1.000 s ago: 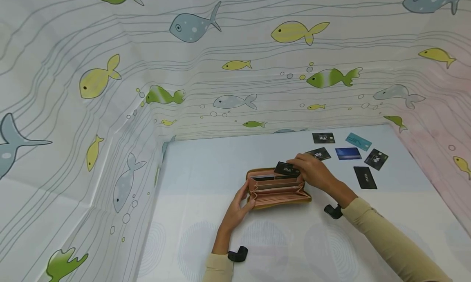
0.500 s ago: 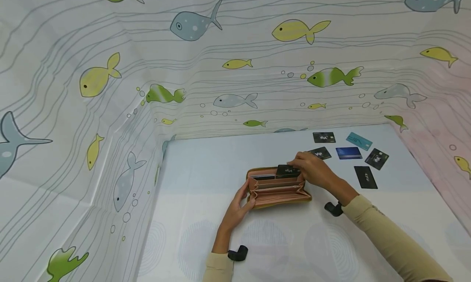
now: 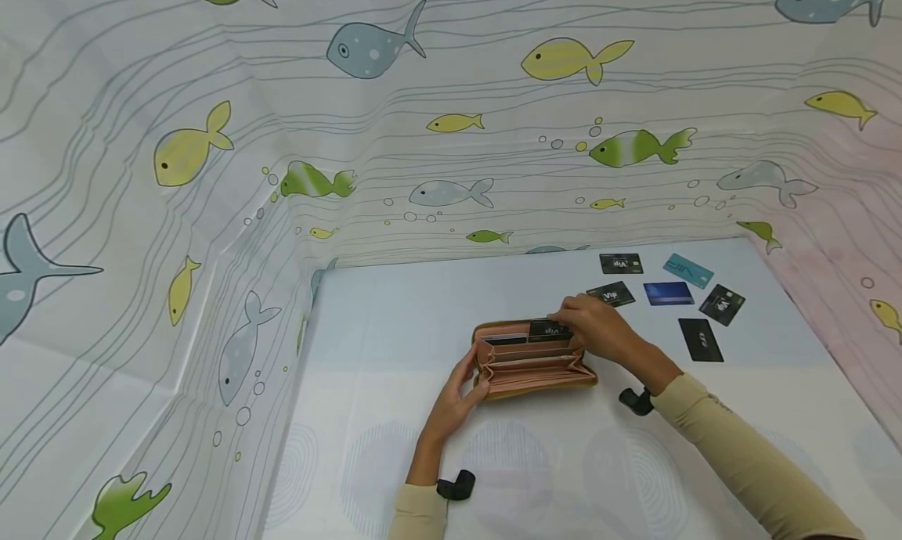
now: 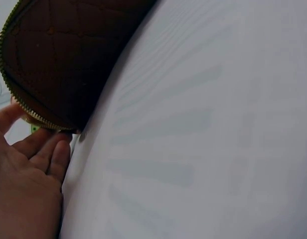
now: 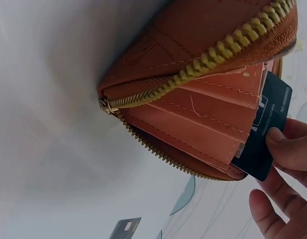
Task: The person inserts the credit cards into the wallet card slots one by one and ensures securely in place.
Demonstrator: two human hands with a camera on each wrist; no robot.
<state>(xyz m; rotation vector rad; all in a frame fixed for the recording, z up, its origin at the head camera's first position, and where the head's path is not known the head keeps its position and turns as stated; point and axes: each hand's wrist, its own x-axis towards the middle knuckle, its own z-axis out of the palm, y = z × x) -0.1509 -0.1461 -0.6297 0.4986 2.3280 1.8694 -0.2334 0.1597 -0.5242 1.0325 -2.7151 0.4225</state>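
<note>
A tan zip-around wallet [image 3: 532, 360] lies open on the table, its pink card slots facing up. My left hand [image 3: 458, 395] holds the wallet's left end, fingers curled on its edge [image 4: 39, 144]. My right hand [image 3: 595, 329] pinches a black VIP card [image 3: 551, 330] and has it partly down in a slot at the wallet's far right side. The right wrist view shows the black card [image 5: 265, 134] sticking out of the pink lining, my thumb on it. The wallet's brown quilted outside [image 4: 59, 55] and gold zip fill the left wrist view's corner.
Several loose cards lie on the table at the back right: black ones [image 3: 620, 263] [image 3: 700, 340] [image 3: 720, 304], a blue one [image 3: 667, 293] and a teal one [image 3: 687, 270]. Fish-print cloth walls [image 3: 451, 133] rise round the table on three sides.
My right hand has lowered the black card from above the wallet's far edge down into a slot. My left hand and the wallet have stayed put.
</note>
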